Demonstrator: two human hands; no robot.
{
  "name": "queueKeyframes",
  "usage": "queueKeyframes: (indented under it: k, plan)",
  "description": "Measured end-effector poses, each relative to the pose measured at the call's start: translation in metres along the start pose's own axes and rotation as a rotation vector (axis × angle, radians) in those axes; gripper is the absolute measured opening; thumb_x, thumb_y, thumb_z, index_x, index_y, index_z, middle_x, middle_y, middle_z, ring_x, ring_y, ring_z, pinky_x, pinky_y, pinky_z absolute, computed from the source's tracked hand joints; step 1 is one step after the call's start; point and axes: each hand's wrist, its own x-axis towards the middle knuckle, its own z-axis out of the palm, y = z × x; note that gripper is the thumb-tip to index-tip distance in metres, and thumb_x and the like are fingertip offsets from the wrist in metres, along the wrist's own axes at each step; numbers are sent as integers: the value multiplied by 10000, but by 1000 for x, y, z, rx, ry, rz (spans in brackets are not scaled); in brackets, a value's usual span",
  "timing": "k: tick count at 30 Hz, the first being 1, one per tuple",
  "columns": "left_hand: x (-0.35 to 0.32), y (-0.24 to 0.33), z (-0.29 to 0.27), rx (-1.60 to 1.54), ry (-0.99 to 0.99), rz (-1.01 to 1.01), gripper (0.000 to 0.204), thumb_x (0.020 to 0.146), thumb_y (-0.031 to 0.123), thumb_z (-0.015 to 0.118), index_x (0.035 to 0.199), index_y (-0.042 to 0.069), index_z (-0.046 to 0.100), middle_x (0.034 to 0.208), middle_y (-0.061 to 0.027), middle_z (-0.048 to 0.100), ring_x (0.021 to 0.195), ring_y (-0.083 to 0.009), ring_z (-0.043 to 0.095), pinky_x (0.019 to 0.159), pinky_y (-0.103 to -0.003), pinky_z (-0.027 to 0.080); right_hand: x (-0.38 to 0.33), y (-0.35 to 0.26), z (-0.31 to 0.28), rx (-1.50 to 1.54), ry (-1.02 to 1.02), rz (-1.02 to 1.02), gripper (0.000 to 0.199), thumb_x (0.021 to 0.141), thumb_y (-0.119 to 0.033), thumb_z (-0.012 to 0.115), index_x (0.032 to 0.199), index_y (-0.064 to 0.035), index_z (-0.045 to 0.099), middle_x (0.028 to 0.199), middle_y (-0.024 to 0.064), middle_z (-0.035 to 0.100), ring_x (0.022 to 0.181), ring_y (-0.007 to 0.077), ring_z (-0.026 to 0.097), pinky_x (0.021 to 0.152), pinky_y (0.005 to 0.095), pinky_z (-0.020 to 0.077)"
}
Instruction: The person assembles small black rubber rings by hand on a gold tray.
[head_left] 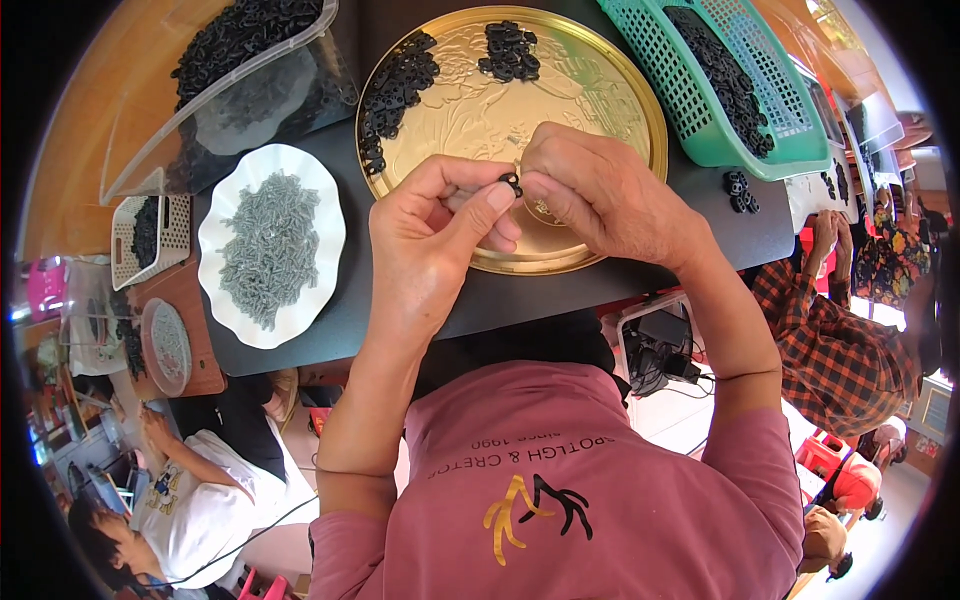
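Head view: left hand [432, 245] and right hand [598, 200] met over the near rim of a round gold tray [600, 95], both pinched shut on one small black part [512, 183] between thumb and fingertips. Two heaps of black parts [508, 50] on the tray's far side. White scalloped plate [222, 300] of grey pieces to the left on the dark worktop [720, 235]. Green basket [700, 110] of black parts to the right. Other people seated on both sides.
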Motion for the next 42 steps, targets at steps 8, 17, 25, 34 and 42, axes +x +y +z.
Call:
queueKeyframes:
  k: [8,17,25,34,42]
  plan:
    - [-1,-1,3,-46,30,4,113,869,5,634,970,-43,619,730,-80,647,617,-103,612,588,-215,500,1,1,6,37,36,-31,105,889,-95,562,861,-6,514,813,122,540,733,315,547,647,378,457]
    - [5,-2,-3,-63,57,-43,90,871,-1,626,951,-41,617,739,-78,646,613,-105,611,577,-213,496,6,1,14,-17,43,22,102,853,-103,582,860,-24,517,769,137,499,730,336,555,627,414,466]
    - [12,-6,-15,-248,65,-145,135,890,53,625,1004,-11,590,828,-111,665,669,-130,644,622,-234,539,20,24,-4,89,14,43,170,927,-157,534,890,-2,595,818,115,558,699,250,559,621,335,456]
    - [12,-8,-15,-263,39,-131,152,896,52,617,1031,-10,584,877,-124,665,709,-134,652,644,-243,546,58,112,-21,-445,427,341,222,896,-198,585,943,4,666,661,113,633,609,194,623,611,325,498]
    - [9,-6,-16,-258,42,-112,158,899,54,614,1039,-13,583,874,-125,663,719,-133,650,651,-241,543,54,97,-17,-164,114,630,228,837,-191,670,879,32,660,630,79,624,525,163,594,542,312,488]
